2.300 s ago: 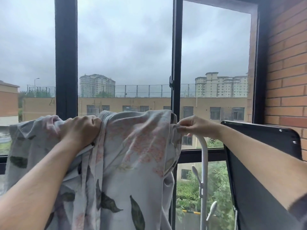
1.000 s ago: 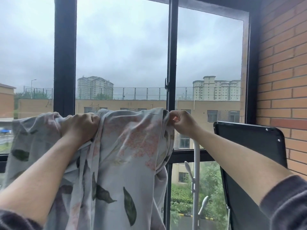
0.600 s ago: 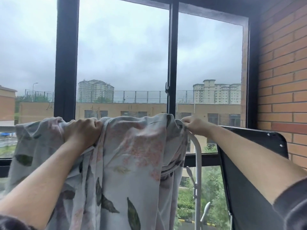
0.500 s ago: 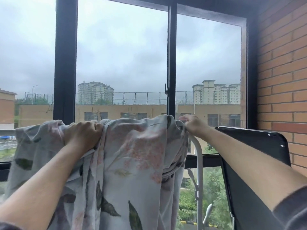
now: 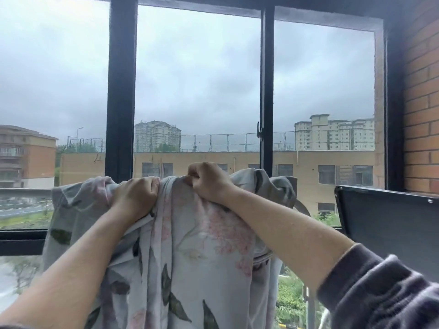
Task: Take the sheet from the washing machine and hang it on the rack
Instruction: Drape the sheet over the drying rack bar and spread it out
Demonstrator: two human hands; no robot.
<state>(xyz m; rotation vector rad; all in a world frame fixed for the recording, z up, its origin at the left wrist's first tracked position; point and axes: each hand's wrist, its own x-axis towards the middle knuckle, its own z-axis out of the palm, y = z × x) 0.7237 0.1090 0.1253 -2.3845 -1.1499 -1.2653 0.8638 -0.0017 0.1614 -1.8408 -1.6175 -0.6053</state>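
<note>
A pale grey sheet [image 5: 204,252] printed with pink flowers and dark leaves hangs over the top bar of a white rack [image 5: 303,208], which it almost wholly hides. My left hand [image 5: 136,195] grips a bunched fold at the top edge. Right beside it, my right hand [image 5: 207,180] pinches the cloth at the top with curled fingers. The sheet's right end lies bunched over the rack's curved corner.
A black-framed window [image 5: 121,91] stands directly behind the rack. A dark flat panel [image 5: 389,222] leans at the right, below a brick wall [image 5: 422,103]. A white rack post with pegs [image 5: 308,305] shows low beside the sheet.
My right hand has let go of the sheet's right end at the rack corner and moved left, now pinching the cloth close to my left hand. The left hand has kept its grip.
</note>
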